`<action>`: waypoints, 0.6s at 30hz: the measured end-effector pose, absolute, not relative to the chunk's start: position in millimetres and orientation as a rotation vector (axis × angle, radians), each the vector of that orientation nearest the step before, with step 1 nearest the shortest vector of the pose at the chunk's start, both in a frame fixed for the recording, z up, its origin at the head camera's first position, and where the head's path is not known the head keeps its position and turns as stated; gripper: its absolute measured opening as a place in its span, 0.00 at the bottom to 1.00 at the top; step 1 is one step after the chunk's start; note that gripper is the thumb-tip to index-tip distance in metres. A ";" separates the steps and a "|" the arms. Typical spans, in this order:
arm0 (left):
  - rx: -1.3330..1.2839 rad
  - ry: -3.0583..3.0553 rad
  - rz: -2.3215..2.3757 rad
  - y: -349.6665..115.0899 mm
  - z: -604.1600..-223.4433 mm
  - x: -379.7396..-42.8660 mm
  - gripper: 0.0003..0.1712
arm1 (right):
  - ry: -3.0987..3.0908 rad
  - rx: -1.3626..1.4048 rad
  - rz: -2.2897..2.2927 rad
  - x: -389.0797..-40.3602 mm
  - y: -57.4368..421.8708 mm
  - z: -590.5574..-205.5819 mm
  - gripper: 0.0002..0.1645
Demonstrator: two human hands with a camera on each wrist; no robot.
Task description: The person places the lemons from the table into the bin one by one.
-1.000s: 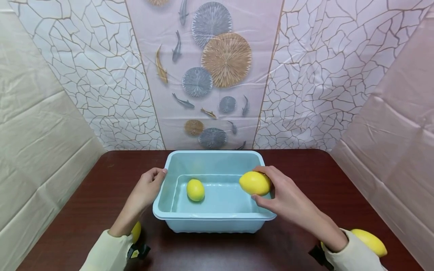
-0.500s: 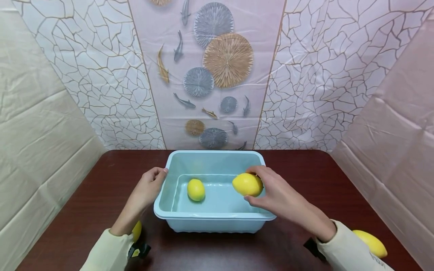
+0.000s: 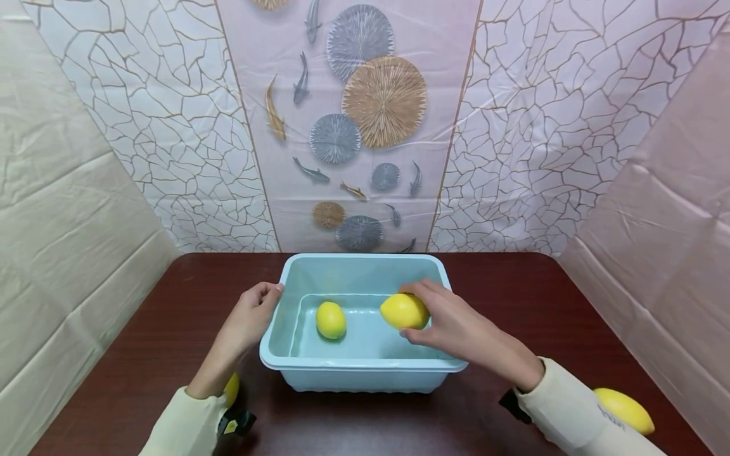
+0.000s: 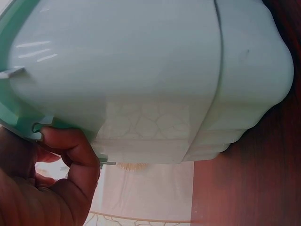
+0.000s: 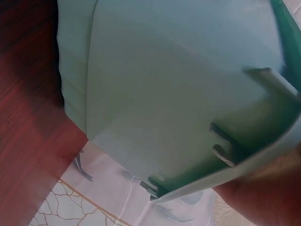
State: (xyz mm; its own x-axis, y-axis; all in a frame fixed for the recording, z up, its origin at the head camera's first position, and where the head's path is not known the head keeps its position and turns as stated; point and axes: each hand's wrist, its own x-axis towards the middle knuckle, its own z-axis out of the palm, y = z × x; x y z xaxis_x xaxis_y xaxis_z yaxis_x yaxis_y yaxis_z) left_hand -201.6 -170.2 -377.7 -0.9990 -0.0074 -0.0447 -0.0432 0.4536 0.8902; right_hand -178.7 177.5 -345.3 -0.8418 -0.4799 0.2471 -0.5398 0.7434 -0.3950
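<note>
A pale blue plastic basin (image 3: 365,377) stands on the dark table. My left hand (image 3: 251,315) grips its left rim; the left wrist view shows curled fingers (image 4: 77,150) under that rim. Over the right half of the basin, my right hand (image 3: 447,320) holds a yellow lemon (image 3: 403,311) between thumb and fingers, pointed end to the left. A second lemon (image 3: 331,320) lies on the basin floor, left of the middle. The right wrist view shows the basin's outer wall (image 5: 178,94) and part of the hand beyond the rim; the held lemon is hidden there.
Another lemon (image 3: 624,410) lies on the table (image 3: 530,304) at the right, beside the right sleeve. One more lemon (image 3: 230,389) shows partly behind the left wrist. Patterned cloth (image 3: 365,158) hangs behind the table, with plain cloth along both sides.
My right hand has moved left with the lemon, from near the basin's right rim further in over the basin. The left hand keeps its hold on the rim.
</note>
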 end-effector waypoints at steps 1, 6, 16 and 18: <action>-0.047 2.651 1.622 -170.2 -377.8 -201.5 0.26 | -2.818 0.832 0.698 -179.3 177.1 -345.9 0.33; -0.047 2.650 1.620 -169.7 -377.1 -201.3 0.26 | -2.839 0.864 0.680 -180.7 175.7 -348.1 0.33; -0.055 2.637 1.619 -170.0 -376.7 -201.6 0.26 | -2.923 0.900 0.540 -181.5 172.8 -348.6 0.27; -0.059 2.637 1.616 -170.2 -377.3 -201.6 0.26 | -2.943 0.904 0.502 -181.5 171.8 -348.9 0.27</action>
